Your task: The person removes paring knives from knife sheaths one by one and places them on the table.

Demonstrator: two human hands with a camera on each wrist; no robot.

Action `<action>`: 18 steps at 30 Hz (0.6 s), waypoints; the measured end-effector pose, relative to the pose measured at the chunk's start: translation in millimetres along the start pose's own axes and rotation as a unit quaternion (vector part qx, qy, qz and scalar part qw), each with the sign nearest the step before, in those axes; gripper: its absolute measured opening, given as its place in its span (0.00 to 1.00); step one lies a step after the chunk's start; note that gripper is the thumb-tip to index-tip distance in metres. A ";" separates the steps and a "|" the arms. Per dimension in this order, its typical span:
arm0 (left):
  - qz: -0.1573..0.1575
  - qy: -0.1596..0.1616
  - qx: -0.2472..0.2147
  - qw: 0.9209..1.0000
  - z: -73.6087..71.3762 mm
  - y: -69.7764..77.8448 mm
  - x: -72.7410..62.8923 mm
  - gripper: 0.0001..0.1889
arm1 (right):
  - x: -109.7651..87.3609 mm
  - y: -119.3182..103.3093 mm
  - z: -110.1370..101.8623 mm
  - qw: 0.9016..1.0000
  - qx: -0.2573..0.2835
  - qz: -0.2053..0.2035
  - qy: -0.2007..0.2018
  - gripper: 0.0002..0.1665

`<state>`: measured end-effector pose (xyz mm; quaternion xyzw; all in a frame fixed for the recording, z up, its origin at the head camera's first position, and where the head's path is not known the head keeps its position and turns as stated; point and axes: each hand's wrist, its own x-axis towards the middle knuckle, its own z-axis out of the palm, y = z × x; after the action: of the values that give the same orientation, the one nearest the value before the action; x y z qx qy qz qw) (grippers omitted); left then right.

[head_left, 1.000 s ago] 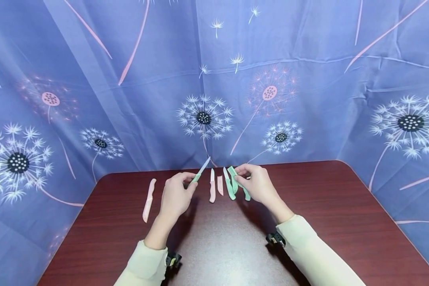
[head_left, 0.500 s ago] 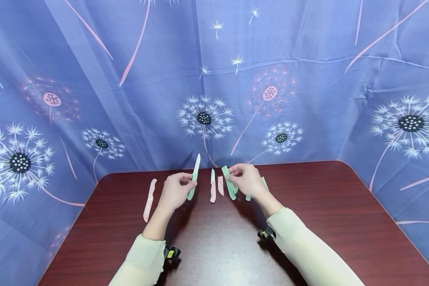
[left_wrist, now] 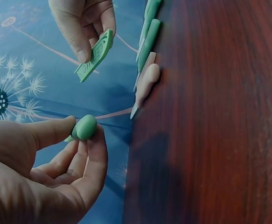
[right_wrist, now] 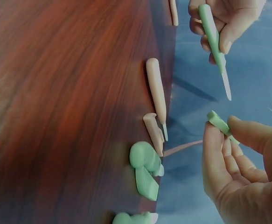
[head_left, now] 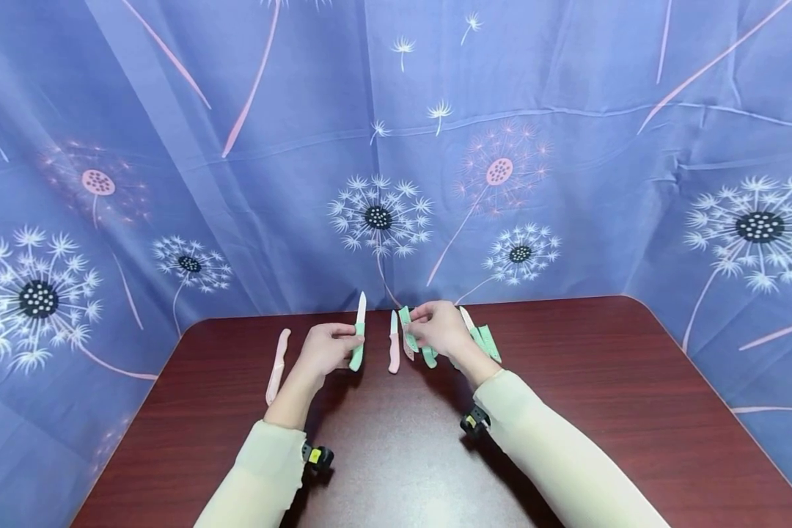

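My left hand (head_left: 325, 350) pinches the green handle of a paring knife (head_left: 359, 346) between thumb and fingers, its pale bare blade pointing up and away. My right hand (head_left: 441, 330) pinches a green blade sheath (left_wrist: 96, 56) and holds it above the table, over the pink sheath in the head view. In the right wrist view, the held knife's blade tip comes close to the green sheath, with a gap between them. Between the hands lies a bare pink paring knife (head_left: 394, 345), with the pink sheath (right_wrist: 153, 133) beside it.
Beneath my right hand lies a green knife (head_left: 430, 358) with a green sheath (right_wrist: 146, 184) against it. Further right are another green knife (head_left: 477, 337) and sheath (head_left: 490, 343). A sheathed pink knife (head_left: 278, 367) lies at left. A blue dandelion-print cloth (head_left: 303, 183) hangs behind the table (head_left: 396, 455).
My left hand has turned the green knife from slanting right to nearly upright. My right hand has carried the green sheath leftward, nearer the knife, uncovering the green knife and sheath at right.
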<state>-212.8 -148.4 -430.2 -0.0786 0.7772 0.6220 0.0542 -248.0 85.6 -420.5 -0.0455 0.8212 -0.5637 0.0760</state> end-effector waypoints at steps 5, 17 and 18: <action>-0.020 -0.010 0.001 1.000 -1.1 -2.8 5.8 0.18 | 5.4 -3.6 8.3 1.000 0.009 0.019 -0.007 0.13; -0.058 -0.021 -0.008 0.998 -1.2 -9.6 22.0 0.16 | 20.1 -10.8 31.5 0.999 -0.042 0.027 0.003 0.07; -0.061 -0.021 -0.009 0.998 -1.3 -9.8 22.7 0.16 | 22.3 -11.0 33.5 0.998 -0.049 0.030 0.004 0.07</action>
<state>-233.2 -153.0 -443.5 -0.1128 0.7643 0.6257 0.1079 -264.2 47.3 -423.7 -0.0223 0.8493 -0.5202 0.0867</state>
